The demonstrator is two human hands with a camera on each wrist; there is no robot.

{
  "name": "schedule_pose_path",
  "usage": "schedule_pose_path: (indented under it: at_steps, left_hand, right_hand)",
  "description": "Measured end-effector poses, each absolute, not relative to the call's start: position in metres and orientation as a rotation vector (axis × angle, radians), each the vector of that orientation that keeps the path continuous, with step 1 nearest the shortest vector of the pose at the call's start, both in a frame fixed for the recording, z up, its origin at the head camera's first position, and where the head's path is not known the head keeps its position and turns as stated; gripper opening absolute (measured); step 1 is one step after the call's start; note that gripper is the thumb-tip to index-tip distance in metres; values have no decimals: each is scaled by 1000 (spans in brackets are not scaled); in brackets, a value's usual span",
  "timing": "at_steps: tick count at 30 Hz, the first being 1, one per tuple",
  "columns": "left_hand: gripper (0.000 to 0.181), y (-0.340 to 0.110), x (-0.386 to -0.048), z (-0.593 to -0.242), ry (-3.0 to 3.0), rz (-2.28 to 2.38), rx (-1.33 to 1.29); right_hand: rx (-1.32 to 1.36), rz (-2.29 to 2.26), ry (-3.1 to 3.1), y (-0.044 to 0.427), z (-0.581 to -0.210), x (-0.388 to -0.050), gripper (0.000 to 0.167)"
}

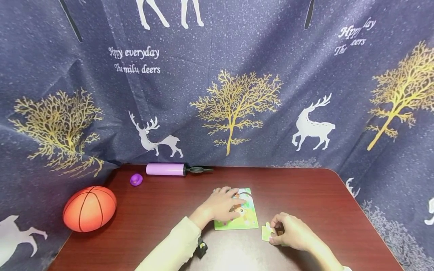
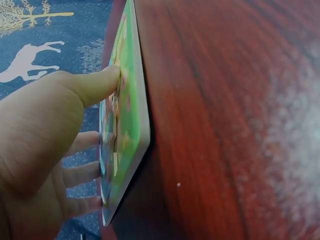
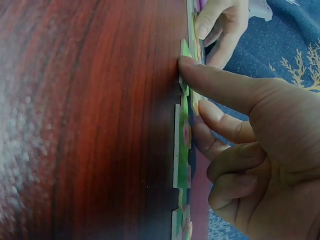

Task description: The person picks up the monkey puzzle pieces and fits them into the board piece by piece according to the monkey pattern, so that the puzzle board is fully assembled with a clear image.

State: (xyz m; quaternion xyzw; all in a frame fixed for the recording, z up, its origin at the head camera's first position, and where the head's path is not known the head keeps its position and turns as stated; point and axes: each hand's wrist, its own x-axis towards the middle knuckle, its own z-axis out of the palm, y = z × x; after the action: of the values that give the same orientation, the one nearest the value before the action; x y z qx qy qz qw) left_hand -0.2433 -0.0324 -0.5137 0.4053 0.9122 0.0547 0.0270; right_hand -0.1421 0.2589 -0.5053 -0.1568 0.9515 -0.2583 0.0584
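Observation:
A puzzle board (image 1: 250,223) with a green border and a bright cartoon picture lies flat on the table. My left hand (image 1: 222,205) rests on its left side, fingers spread and thumb (image 2: 102,85) touching the picture. To the right of the board, my right hand (image 1: 294,231) pinches a green jigsaw puzzle piece (image 1: 266,233) between thumb and fingers, low over the tabletop. Other loose puzzle pieces (image 3: 182,150) lie in a row beside it in the right wrist view. In the head view, the right hand mostly hides these.
An orange basketball-patterned ball (image 1: 89,209) sits at the table's left edge. At the back lie a purple hand pump (image 1: 166,169) with a black nozzle and a small purple round object (image 1: 136,179). A dark patterned cloth (image 1: 190,94) hangs behind the table (image 1: 298,188).

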Motion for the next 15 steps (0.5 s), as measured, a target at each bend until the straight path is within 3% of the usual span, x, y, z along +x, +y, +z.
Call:
schedule_pose_path:
  at_steps: [15]
  left_hand:
    - [60,-68,-219,-512,2842,203,1492]
  right_hand:
    - [-513,-889,2803,261,-506,-143,36]
